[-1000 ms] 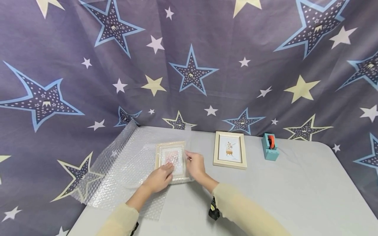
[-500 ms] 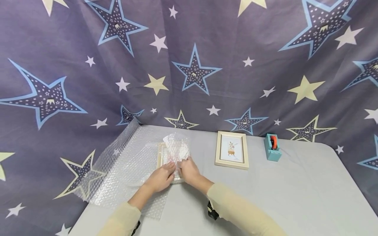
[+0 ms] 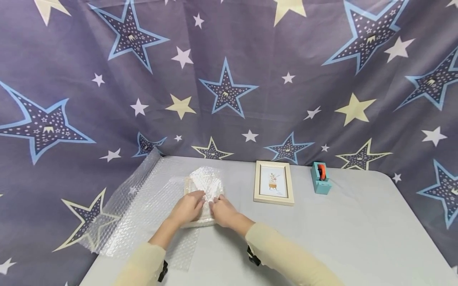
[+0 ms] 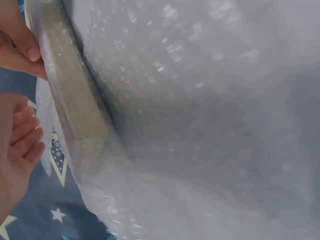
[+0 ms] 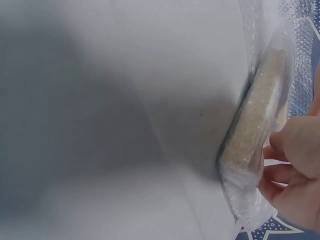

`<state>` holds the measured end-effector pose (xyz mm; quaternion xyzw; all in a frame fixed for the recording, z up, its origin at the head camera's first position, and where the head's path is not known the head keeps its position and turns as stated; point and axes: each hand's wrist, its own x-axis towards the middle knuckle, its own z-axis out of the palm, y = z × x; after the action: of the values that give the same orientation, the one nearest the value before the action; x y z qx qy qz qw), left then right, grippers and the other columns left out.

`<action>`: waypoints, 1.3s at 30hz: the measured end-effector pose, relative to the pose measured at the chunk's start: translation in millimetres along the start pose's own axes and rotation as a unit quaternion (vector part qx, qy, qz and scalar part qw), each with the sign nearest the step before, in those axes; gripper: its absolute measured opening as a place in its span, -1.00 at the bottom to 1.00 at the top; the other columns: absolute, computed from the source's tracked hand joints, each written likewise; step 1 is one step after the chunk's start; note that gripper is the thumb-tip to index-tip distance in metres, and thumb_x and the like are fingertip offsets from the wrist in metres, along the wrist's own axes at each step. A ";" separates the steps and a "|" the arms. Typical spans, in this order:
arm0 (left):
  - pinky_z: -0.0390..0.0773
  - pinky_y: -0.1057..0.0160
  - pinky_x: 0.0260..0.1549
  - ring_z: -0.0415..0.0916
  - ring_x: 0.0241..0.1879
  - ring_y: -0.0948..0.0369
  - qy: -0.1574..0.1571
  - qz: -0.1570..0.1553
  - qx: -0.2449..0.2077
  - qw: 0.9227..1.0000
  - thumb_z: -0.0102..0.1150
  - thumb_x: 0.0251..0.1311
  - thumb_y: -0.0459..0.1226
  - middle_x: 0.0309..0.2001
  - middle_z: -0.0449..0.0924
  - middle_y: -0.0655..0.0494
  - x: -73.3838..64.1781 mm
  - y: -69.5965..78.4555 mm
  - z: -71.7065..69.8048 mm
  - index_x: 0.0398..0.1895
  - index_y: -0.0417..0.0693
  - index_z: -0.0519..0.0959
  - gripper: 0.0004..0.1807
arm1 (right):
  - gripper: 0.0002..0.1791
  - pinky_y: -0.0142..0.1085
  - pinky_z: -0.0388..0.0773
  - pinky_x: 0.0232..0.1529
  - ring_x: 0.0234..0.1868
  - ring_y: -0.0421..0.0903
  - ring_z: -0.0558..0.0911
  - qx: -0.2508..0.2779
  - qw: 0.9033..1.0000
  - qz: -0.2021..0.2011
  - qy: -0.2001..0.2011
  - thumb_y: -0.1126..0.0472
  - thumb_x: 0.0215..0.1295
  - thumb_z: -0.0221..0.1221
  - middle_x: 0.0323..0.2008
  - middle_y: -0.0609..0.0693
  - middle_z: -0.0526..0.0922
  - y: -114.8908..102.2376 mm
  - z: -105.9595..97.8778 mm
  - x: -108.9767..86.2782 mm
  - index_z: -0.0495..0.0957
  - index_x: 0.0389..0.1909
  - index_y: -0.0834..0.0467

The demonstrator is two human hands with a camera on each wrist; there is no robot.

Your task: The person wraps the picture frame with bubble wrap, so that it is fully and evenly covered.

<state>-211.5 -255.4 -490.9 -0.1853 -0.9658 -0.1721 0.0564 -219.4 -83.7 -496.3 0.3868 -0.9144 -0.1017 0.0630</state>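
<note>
A picture frame (image 3: 187,190), pale wood in colour, lies under clear bubble wrap (image 3: 208,178) left of the table's middle. A flap of the wrap covers most of its picture. My left hand (image 3: 187,207) rests on the frame's left part, and its fingers look loosely bent in the left wrist view. At the right side, my right hand (image 3: 223,211) pinches the wrap near the frame's lower right corner. The right wrist view shows that thumb and bent fingers (image 5: 275,175) at the wrapped edge. Their tips are partly hidden.
More bubble wrap (image 3: 143,214) spreads to the left and hangs over the table's side. A second gold-edged picture frame (image 3: 256,182) lies unwrapped at the back. Right of it stands a teal tape dispenser (image 3: 321,186) with an orange core. A star-patterned drape (image 3: 250,99) closes off the back.
My right hand has moved left, bringing the wrap's right flap over the picture, which is now mostly covered. My left hand has shifted only slightly. The camera view has swung a little.
</note>
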 end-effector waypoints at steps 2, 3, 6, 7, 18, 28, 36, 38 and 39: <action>0.43 -0.06 0.27 0.44 0.26 -0.11 -0.001 0.014 0.025 1.000 0.10 0.28 -0.27 0.22 0.51 -0.21 4.8 0.0 0.6 0.16 -0.31 0.50 -0.58 | -0.55 -0.43 0.35 -0.05 -0.11 -0.23 0.59 -0.007 1.000 0.000 -0.008 -0.01 0.30 0.13 -0.22 -0.12 0.70 -0.7 -0.6 0.2 0.53 0.14 0.10; 0.39 -0.08 0.30 0.39 0.30 -0.11 -0.012 0.017 0.032 0.999 0.10 0.29 -0.26 0.26 0.46 -0.22 6.6 -0.2 0.8 0.20 -0.32 0.46 -0.54 | -0.54 -0.42 0.36 -0.02 -0.08 -0.22 0.59 -0.007 1.000 0.001 -0.010 -0.01 0.32 0.12 -0.17 -0.10 0.70 -1.0 -0.9 0.1 0.52 0.17 0.11; 0.30 -0.11 0.36 0.29 0.38 -0.11 -0.062 0.005 0.044 0.997 0.07 0.32 -0.20 0.36 0.34 -0.21 8.7 -3.0 2.1 0.29 -0.32 0.37 -0.46 | -0.53 -0.40 0.37 0.10 0.05 -0.19 0.59 -0.002 1.000 0.003 -0.020 0.03 0.35 0.07 0.00 -0.04 0.68 -1.7 -1.5 -0.7 0.48 0.22 0.12; 0.28 -0.13 0.37 0.28 0.39 -0.10 -0.075 -0.003 0.044 0.996 0.05 0.33 -0.18 0.37 0.33 -0.20 8.7 -4.2 2.4 0.31 -0.32 0.35 -0.45 | -0.53 -0.40 0.37 0.14 0.09 -0.18 0.58 0.000 1.000 0.001 -0.024 0.05 0.36 0.06 0.04 -0.02 0.67 -1.7 -1.4 -1.1 0.47 0.23 0.13; 0.16 -0.15 0.42 0.23 0.42 -0.06 -0.133 -0.003 0.043 0.990 0.06 0.33 -0.08 0.43 0.24 -0.11 8.5 -15.8 4.1 0.38 -0.21 0.29 -0.38 | -0.58 -0.18 0.37 0.39 0.29 0.04 0.51 0.275 0.961 -0.014 0.004 0.22 0.39 0.04 0.22 0.15 0.56 26.6 1.1 -12.6 0.46 0.22 0.26; 0.16 -0.17 0.41 0.25 0.41 -0.06 -0.131 -0.007 0.050 0.990 0.05 0.33 -0.07 0.42 0.25 -0.15 7.3 -17.8 1.0 0.38 -0.23 0.28 -0.35 | -0.28 0.08 0.20 0.44 0.42 0.25 0.29 0.417 0.905 -0.025 0.081 0.11 0.18 0.29 0.37 0.27 0.33 75.4 30.0 -31.9 0.32 0.32 0.33; 0.16 -0.17 0.42 0.26 0.41 -0.07 -0.126 -0.006 0.050 0.991 0.06 0.33 -0.08 0.42 0.26 -0.15 6.3 -16.9 7.9 0.37 -0.23 0.29 -0.36 | -0.16 0.07 0.15 0.47 0.47 0.24 0.19 0.411 0.909 -0.033 0.058 -0.01 0.09 0.34 0.40 0.24 0.28 59.6 37.6 -33.0 0.30 0.35 0.27; 0.16 -0.17 0.42 0.26 0.40 -0.07 -0.123 -0.009 0.052 0.991 0.07 0.32 -0.08 0.42 0.26 -0.15 6.8 -16.7 7.7 0.37 -0.23 0.29 -0.36 | -0.15 0.04 0.13 0.48 0.48 0.22 0.19 0.396 0.916 -0.039 0.050 -0.03 0.09 0.33 0.41 0.20 0.28 57.5 36.5 -30.4 0.29 0.36 0.26; 0.15 -0.16 0.43 0.25 0.41 -0.06 -0.123 -0.012 0.054 0.991 0.07 0.32 -0.08 0.42 0.25 -0.14 7.1 -16.7 7.4 0.38 -0.22 0.29 -0.36 | -0.15 0.03 0.14 0.48 0.48 0.21 0.19 0.389 0.919 -0.044 0.047 -0.03 0.09 0.33 0.41 0.19 0.28 56.7 35.6 -29.0 0.29 0.36 0.26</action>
<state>-224.7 -265.0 -501.8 -0.1900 -0.9755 -0.0963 -0.0546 -245.6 -19.4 -518.7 0.4246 -0.8600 0.2777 -0.0543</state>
